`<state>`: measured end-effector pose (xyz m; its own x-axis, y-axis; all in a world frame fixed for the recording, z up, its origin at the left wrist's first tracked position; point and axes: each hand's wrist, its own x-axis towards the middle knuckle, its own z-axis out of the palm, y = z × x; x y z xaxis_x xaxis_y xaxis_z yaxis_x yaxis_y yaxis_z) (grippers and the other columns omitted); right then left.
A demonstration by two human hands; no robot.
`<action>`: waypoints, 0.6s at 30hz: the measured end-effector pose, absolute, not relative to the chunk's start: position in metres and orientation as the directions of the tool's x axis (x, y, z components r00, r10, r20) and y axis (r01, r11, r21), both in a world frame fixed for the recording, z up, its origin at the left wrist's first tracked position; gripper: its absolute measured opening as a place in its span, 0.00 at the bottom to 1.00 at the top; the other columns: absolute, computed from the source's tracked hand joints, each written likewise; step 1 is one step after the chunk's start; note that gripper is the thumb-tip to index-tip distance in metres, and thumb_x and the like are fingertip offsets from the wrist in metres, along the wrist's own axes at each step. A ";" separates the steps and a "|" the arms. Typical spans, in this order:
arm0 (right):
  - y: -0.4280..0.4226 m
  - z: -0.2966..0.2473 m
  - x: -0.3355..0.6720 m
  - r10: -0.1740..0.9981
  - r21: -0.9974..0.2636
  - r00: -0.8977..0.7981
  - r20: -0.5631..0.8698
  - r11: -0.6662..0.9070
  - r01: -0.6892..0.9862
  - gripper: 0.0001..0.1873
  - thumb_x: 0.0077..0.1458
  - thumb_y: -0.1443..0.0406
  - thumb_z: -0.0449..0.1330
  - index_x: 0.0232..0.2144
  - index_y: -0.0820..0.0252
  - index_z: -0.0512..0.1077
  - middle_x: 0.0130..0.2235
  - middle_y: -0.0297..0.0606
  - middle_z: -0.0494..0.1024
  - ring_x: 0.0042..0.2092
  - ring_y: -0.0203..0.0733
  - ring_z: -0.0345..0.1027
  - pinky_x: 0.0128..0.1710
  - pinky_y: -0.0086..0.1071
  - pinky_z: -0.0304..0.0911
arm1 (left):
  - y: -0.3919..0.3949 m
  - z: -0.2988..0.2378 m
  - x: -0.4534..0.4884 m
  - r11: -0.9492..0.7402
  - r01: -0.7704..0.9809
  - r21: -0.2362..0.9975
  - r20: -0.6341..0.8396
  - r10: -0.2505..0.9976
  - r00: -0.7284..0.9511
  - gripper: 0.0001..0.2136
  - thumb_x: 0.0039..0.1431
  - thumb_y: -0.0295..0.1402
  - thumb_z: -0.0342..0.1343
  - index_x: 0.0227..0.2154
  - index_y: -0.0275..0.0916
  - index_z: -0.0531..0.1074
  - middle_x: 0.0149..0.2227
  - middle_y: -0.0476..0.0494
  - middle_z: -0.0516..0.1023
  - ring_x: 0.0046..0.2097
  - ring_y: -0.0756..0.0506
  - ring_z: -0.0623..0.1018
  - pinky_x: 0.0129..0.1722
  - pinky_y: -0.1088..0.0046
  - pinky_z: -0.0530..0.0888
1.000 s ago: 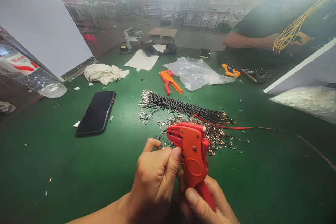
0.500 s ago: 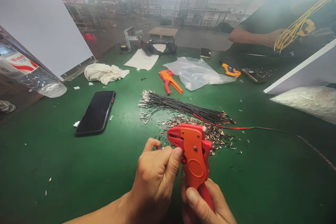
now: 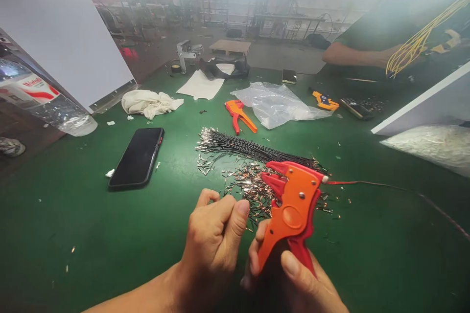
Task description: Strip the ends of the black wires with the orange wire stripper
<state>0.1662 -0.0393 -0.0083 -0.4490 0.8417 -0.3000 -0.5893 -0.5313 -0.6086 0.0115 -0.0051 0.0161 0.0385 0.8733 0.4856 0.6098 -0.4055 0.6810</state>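
Observation:
My right hand (image 3: pixel 293 281) grips the handles of an orange wire stripper (image 3: pixel 292 208), whose jaws stand apart and tilt to the right. My left hand (image 3: pixel 215 244) is curled just left of the tool, thumb pressed against the forefinger; what it pinches is too small to see. Beyond the hands lies a bundle of thin black wires (image 3: pixel 249 149) with bare ends. A heap of cut metal bits (image 3: pixel 253 183) is spread under the tool's head. A red wire (image 3: pixel 367 183) runs off to the right.
A black phone (image 3: pixel 136 157) lies at left, a white rag (image 3: pixel 149 102) and a water bottle (image 3: pixel 44 102) beyond it. A second orange stripper (image 3: pixel 238 113) and a clear plastic bag (image 3: pixel 273 102) lie further back. Another person's arm (image 3: pixel 356 54) holds yellow wires (image 3: pixel 418 39) at right.
The wire stripper has swung away to the right from my left hand and its jaws have come apart. My left hand has stayed in place, still pinched.

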 end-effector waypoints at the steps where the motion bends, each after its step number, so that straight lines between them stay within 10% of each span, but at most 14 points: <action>1: -0.037 -0.008 0.167 0.856 -0.615 -0.430 -0.288 -0.509 -0.602 0.20 0.53 0.53 0.68 0.43 0.58 0.74 0.32 0.36 0.80 0.33 0.43 0.75 0.38 0.38 0.67 | -0.005 0.016 0.011 -0.407 0.617 0.674 0.487 0.873 0.043 0.17 0.65 0.23 0.46 0.19 0.41 0.56 0.18 0.56 0.59 0.24 0.51 0.64 0.30 0.73 0.65; 11: -0.031 -0.009 0.176 0.887 -0.608 -0.354 -0.298 -0.462 -0.646 0.13 0.59 0.56 0.62 0.42 0.58 0.77 0.32 0.36 0.81 0.33 0.45 0.77 0.37 0.38 0.70 | 0.002 0.013 0.007 -0.313 0.780 0.542 0.383 0.918 0.102 0.01 0.60 0.28 0.54 0.33 0.39 0.70 0.21 0.52 0.69 0.26 0.47 0.69 0.26 0.70 0.66; 15: -0.029 -0.007 0.175 0.884 -0.628 -0.351 -0.308 -0.466 -0.624 0.14 0.58 0.55 0.63 0.42 0.56 0.76 0.32 0.36 0.81 0.33 0.45 0.77 0.37 0.39 0.70 | 0.000 0.023 0.001 -0.578 0.650 0.493 0.624 0.756 0.198 0.14 0.62 0.22 0.50 0.49 0.39 0.67 0.23 0.54 0.71 0.25 0.49 0.68 0.32 0.68 0.68; 18: -0.030 -0.008 0.174 0.890 -0.730 -0.344 -0.300 -0.446 -0.517 0.16 0.59 0.50 0.60 0.42 0.52 0.74 0.32 0.36 0.81 0.33 0.49 0.78 0.38 0.44 0.72 | -0.009 0.036 -0.002 -0.705 0.552 0.446 0.648 0.679 0.345 0.09 0.64 0.23 0.50 0.40 0.44 0.69 0.19 0.58 0.68 0.22 0.51 0.66 0.35 0.67 0.68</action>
